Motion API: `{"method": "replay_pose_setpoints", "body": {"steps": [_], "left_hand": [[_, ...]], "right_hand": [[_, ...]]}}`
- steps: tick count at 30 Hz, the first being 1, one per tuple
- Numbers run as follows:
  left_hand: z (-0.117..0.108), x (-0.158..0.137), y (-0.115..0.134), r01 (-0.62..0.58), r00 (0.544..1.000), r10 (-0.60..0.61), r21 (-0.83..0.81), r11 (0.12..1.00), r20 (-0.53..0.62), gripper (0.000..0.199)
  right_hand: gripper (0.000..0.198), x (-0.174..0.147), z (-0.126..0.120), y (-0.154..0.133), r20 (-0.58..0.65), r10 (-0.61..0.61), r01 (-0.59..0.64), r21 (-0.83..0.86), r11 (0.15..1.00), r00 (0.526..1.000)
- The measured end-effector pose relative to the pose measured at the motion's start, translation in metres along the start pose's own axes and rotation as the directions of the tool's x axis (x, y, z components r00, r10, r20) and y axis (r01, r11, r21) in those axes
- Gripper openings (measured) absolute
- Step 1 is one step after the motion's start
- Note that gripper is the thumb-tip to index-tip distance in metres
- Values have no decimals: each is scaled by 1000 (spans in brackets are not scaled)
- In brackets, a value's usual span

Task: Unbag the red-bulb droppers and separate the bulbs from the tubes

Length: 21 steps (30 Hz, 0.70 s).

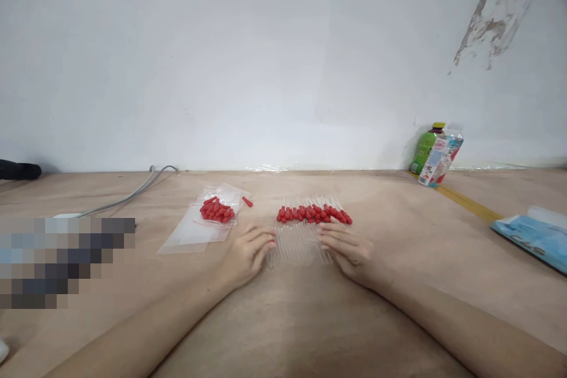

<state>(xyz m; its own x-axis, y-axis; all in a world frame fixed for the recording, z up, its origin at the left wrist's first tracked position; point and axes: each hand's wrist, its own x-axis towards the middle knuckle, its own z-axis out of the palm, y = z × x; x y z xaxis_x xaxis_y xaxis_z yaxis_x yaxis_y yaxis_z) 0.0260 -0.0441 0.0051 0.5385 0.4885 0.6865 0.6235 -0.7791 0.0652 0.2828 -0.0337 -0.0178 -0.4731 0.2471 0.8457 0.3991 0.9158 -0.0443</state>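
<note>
A row of thin clear tubes [296,245] lies side by side on the table between my hands. My left hand [248,251] is at the left end of the row, its fingers curled together on a small red rubber bulb [271,240], of which only a bit shows. At the right end, my right hand [348,246] touches the tubes with its fingers stretched out; its thumb is mostly hidden. Just beyond lies a row of clear droppers with red bulbs [310,213], bulb ends toward me. To the left, loose red bulbs [216,211] are heaped on a clear plastic bag [188,233].
One red bulb [247,201] lies apart beside the bag. A grey cable [133,194] runs across the table at the left. Against the wall at right stand a green bottle [424,150] and a carton [440,159]. A blue packet [531,236] lies at the right edge.
</note>
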Motion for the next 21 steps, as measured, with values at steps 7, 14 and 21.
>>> {"method": "replay_pose_setpoints", "body": {"steps": [7,14,21], "left_hand": [[-29,20,-56,445,892,-450,280,850,-50,26],[-32,41,-88,507,762,-639,522,687,102,26],[-12,43,-83,455,781,-617,588,669,98,13]], "right_hand": [[22,1,0,6,-23,302,-296,-283,912,953],[9,2,0,0,-13,451,-436,-282,854,892],[9,1,0,1,-8,483,-457,-339,822,875]]}}
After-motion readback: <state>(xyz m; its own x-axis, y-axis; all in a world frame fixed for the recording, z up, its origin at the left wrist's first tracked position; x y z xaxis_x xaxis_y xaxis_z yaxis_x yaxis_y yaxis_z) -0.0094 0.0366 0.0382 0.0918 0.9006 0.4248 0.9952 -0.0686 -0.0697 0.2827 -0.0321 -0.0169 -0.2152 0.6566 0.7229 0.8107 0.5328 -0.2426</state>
